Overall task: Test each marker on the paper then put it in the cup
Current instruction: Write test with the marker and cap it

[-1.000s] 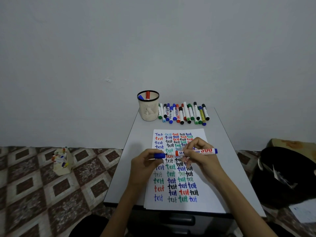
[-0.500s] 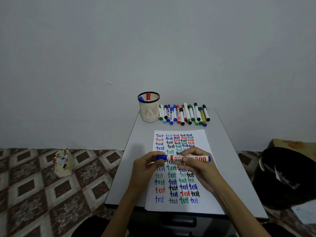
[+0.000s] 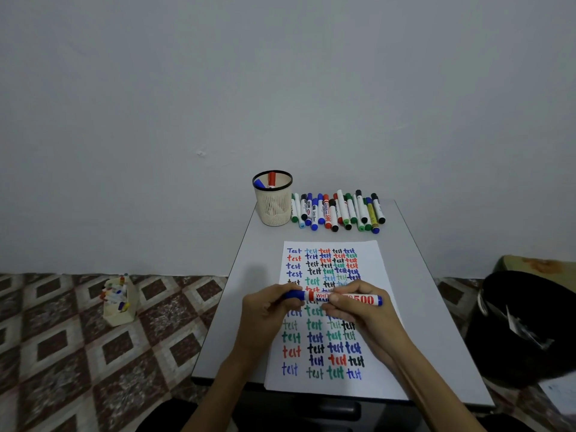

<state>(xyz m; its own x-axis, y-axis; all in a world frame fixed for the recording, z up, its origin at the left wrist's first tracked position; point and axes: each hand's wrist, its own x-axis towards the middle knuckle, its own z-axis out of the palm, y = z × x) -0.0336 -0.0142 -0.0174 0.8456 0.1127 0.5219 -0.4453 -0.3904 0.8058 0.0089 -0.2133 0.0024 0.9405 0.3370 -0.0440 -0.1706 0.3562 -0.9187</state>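
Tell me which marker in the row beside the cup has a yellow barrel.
The yellow marker, second from the right end of the marker row. Every other barrel in that row looks white.

Matt white paper [image 3: 380, 272], glossy plastic marker [image 3: 364, 299], perforated plastic cup [image 3: 274, 207], smooth matt grey table [image 3: 414, 263], patterned tiled floor [image 3: 62, 338]

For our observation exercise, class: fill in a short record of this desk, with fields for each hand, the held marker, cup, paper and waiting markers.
Held marker: white-bodied, blue cap on, level above the paper
Left hand: pinches the blue cap
Right hand: grips the marker's middle
Cup: mesh, upright, two markers inside, red and blue
Paper: filled with "test" in several colours
Waiting markers: row lying right of the cup
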